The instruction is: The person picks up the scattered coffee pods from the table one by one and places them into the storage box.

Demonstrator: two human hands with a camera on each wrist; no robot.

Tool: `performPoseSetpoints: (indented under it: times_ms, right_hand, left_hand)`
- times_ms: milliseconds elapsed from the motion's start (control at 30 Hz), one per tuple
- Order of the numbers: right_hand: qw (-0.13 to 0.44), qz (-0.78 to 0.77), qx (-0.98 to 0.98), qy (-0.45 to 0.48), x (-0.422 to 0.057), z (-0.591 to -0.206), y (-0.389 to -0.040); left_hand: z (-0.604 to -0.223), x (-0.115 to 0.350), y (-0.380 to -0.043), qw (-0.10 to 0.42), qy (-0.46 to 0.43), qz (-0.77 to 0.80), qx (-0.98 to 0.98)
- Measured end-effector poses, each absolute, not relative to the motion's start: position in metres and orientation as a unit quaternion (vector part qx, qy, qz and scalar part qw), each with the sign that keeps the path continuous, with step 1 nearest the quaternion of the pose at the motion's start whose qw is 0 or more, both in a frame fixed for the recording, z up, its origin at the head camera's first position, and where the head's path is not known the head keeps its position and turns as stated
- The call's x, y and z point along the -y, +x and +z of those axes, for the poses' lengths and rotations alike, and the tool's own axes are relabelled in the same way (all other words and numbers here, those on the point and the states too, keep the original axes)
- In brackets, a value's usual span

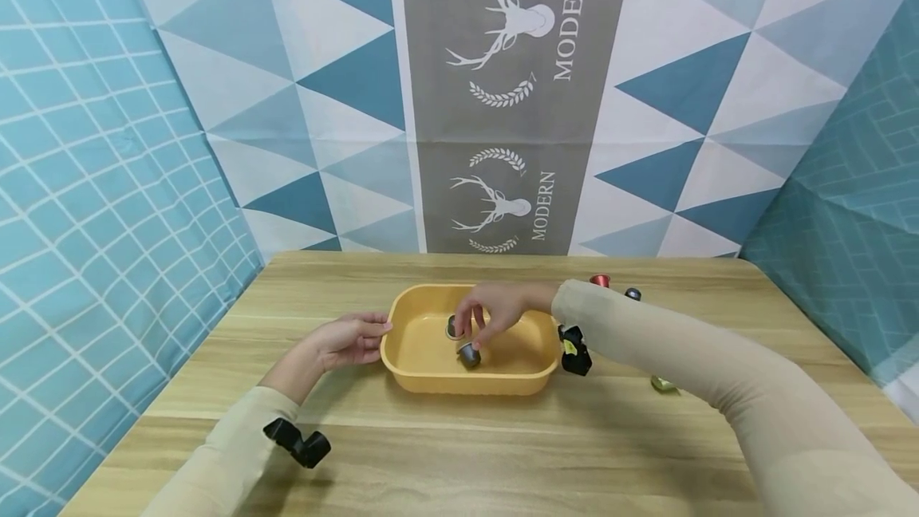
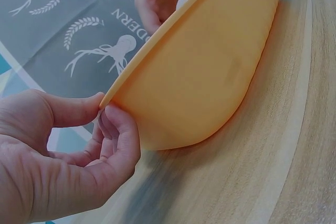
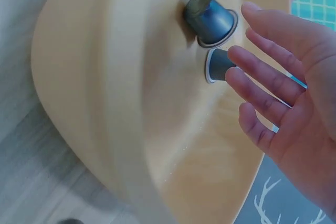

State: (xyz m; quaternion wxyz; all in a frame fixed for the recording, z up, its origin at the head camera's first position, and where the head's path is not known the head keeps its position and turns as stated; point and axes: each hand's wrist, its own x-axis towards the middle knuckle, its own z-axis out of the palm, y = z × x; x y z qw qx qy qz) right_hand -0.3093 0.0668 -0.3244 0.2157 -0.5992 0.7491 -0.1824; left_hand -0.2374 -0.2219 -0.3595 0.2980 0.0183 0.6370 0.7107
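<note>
A yellow plastic basin (image 1: pixel 470 384) stands on the wooden table. My left hand (image 1: pixel 352 340) pinches its left rim between thumb and fingers, as the left wrist view shows on the basin's wall (image 2: pixel 194 72). Inside lie two coffee capsules: a dark grey-blue capsule (image 3: pixel 210 19), tilted, and a dark green-grey capsule (image 3: pixel 220 65) beside it. Over them is my right hand (image 1: pixel 498 309), fingers spread and gently bent. In the right wrist view its fingertips (image 3: pixel 251 8) are close to both capsules, with nothing gripped.
Right of the basin, a red capsule (image 1: pixel 600 281) and a dark capsule (image 1: pixel 633 294) lie behind my right forearm. A green capsule (image 1: pixel 662 384) is partly covered by that sleeve. Patterned cloth (image 1: pixel 495 126) hangs at the table's back edge.
</note>
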Motion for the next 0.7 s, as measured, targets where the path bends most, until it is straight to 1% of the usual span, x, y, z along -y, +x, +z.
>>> performPoseSetpoints:
  times_ms: [433,700]
  right_hand:
    - [0.114,-0.190,-0.779,-0.586,-0.084,-0.316,-0.297]
    - [0.042,-0.198,-0.792,-0.576,-0.091,-0.319,-0.290]
  left_hand:
    - [-0.359,0.223,-0.240,0.300,0.010,0.714,-0.633]
    - [-0.359,0.223,-0.241,0.302,0.012,0.714,-0.631]
